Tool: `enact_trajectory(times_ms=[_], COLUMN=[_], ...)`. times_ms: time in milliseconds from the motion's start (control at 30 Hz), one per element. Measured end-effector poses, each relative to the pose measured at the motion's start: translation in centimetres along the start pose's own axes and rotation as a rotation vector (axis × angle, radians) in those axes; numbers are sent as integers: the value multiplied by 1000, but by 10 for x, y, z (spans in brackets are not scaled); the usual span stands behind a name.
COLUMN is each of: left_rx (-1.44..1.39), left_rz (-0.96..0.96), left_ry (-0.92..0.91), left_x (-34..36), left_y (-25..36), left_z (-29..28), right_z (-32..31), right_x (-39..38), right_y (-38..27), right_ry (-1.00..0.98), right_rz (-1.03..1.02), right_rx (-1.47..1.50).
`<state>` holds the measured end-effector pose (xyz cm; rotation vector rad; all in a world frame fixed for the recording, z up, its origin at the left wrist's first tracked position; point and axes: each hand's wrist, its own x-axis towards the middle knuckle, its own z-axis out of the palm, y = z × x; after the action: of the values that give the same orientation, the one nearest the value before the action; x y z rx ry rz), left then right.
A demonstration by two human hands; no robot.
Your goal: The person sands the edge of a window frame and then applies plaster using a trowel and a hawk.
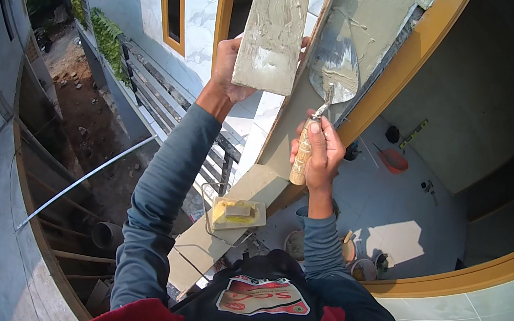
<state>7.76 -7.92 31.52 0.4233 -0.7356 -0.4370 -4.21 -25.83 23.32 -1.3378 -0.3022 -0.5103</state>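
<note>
A rectangular tile piece is held up in my left hand, its face toward me smeared with grey-beige mortar. My fingers wrap round its left edge, and fingertips show at its right edge. In my right hand is a trowel, gripped by its wooden handle, fingers closed and thumb along it. The trowel's blade, streaked with wet mortar, lies over a narrow mortar-covered wall strip beside a yellow-brown door frame. Tile and trowel are apart, with the tile to the left.
Below my hands a plank bears a pale block with a yellow pad. Inside the room to the right are an orange-red pan, a spirit level and buckets. A dark railing and white pipe lie left.
</note>
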Motion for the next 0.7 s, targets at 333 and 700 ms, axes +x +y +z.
enact_trajectory(times_ms=[333,700], left_rx=[71,105], left_rz=[50,27], left_ry=[17,9], left_x=[2,4], left_y=[-7,-3], left_z=[1,2], right_z=[6,56], right_x=[-63,-43], right_y=[-4,-31], right_ry=[138,126], right_rz=[-80,185], right_rx=[-101,248])
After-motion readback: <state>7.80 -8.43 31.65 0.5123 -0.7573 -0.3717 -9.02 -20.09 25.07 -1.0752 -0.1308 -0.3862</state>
